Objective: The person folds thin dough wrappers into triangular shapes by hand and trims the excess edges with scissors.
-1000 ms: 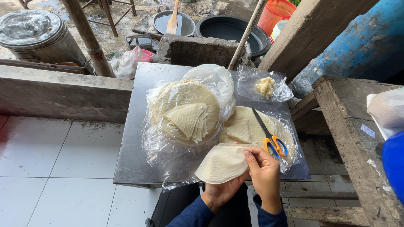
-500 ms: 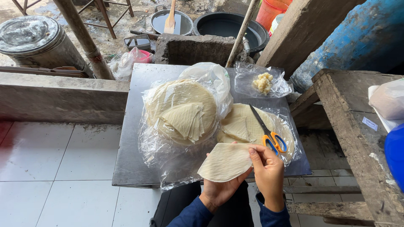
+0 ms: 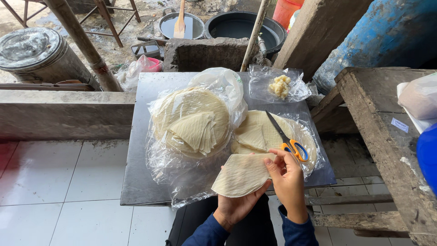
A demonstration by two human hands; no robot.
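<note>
Since the earlier frames the pale wrapper piece [image 3: 242, 174] has shifted little: it stays at the near edge of the grey metal table [image 3: 136, 182], but the right hand [image 3: 287, 180] now closes more firmly on its right corner, thumb on top and fingers curled beneath, where a second ago it only lay along that edge. The left hand [image 3: 236, 206] stays beneath the piece, palm up and partly open, supporting it from below; only its thumb side and wrist show under the sheet.

From this I judge that the piece is now gripped rather than merely steadied, held in both hands, off the table and overhanging its near edge, which suggests that the handling of this single sheet is under way and the stacks are left alone for the moment.

The orange-handled scissors [image 3: 287, 140] lie untouched just beyond the right hand, on the flat round stack of wrappers [image 3: 259, 132] toward the table's right edge, blades pointing to the far side. A second stack of wrappers in a clear plastic bag [image 3: 191, 123] sits at the middle of the table, folded pieces on top. A small clear bag with a yellowish lump [image 3: 280, 85] rests by the far right corner. Loose plastic sheet [image 3: 182, 177] spreads toward the near edge, beside the held piece.
</note>
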